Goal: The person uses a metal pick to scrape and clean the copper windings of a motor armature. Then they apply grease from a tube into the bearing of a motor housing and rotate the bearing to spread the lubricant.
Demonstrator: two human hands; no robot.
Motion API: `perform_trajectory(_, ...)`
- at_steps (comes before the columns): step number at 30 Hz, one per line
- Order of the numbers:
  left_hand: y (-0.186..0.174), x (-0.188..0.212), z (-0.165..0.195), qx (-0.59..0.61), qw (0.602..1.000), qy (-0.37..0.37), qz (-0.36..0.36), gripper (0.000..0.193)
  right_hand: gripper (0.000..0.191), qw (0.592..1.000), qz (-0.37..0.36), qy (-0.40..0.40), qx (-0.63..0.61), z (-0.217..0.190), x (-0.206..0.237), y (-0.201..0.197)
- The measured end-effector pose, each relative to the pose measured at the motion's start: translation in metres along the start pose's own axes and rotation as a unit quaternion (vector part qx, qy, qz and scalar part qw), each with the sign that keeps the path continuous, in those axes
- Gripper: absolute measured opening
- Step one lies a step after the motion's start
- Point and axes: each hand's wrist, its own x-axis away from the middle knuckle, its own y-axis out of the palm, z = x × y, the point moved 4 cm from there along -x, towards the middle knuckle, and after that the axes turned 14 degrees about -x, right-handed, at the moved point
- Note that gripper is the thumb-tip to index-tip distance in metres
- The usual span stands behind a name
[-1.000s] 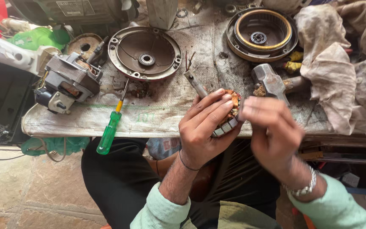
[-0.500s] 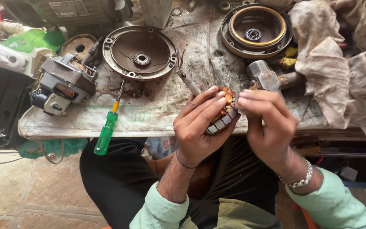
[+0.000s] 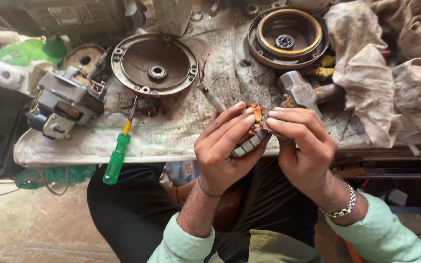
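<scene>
My left hand (image 3: 226,148) and my right hand (image 3: 302,146) both grip a small motor stator (image 3: 252,131) with copper windings and a grey laminated steel edge. I hold it in front of my chest, just at the near edge of the workbench (image 3: 181,131). My left fingers wrap over its top and left side. The fingertips of my right hand pinch its right side. Most of the stator is hidden behind my fingers.
On the bench lie a green-handled screwdriver (image 3: 117,157), a round motor end cover (image 3: 154,71), a second round housing (image 3: 288,38), a small grey motor (image 3: 66,102), a hammer (image 3: 300,91), a thin metal tool (image 3: 210,96) and dirty rags (image 3: 391,73).
The view has shifted slightly. Both hands have stayed on the stator, with the fingers shifting a little around it.
</scene>
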Motion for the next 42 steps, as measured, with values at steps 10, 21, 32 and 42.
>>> perform_trajectory(10,0.001,0.0,0.001,0.0,1.0,0.004,-0.017,0.043,0.032,0.995,-0.059,-0.073,0.038,-0.012,0.004,-0.001)
perform_trajectory(21,0.005,0.002,0.005,-0.028,0.999,0.022,-0.029,0.039,0.024,0.992,-0.039,-0.101,0.058,-0.014,0.004,-0.003)
perform_trajectory(32,0.005,-0.001,0.005,-0.016,1.0,0.021,-0.01,0.04,0.021,0.997,0.035,-0.034,0.057,0.02,0.015,-0.004)
perform_trajectory(42,0.001,-0.003,0.004,-0.003,1.0,-0.015,0.002,0.048,0.017,0.998,0.051,0.018,0.024,0.03,0.02,-0.004)
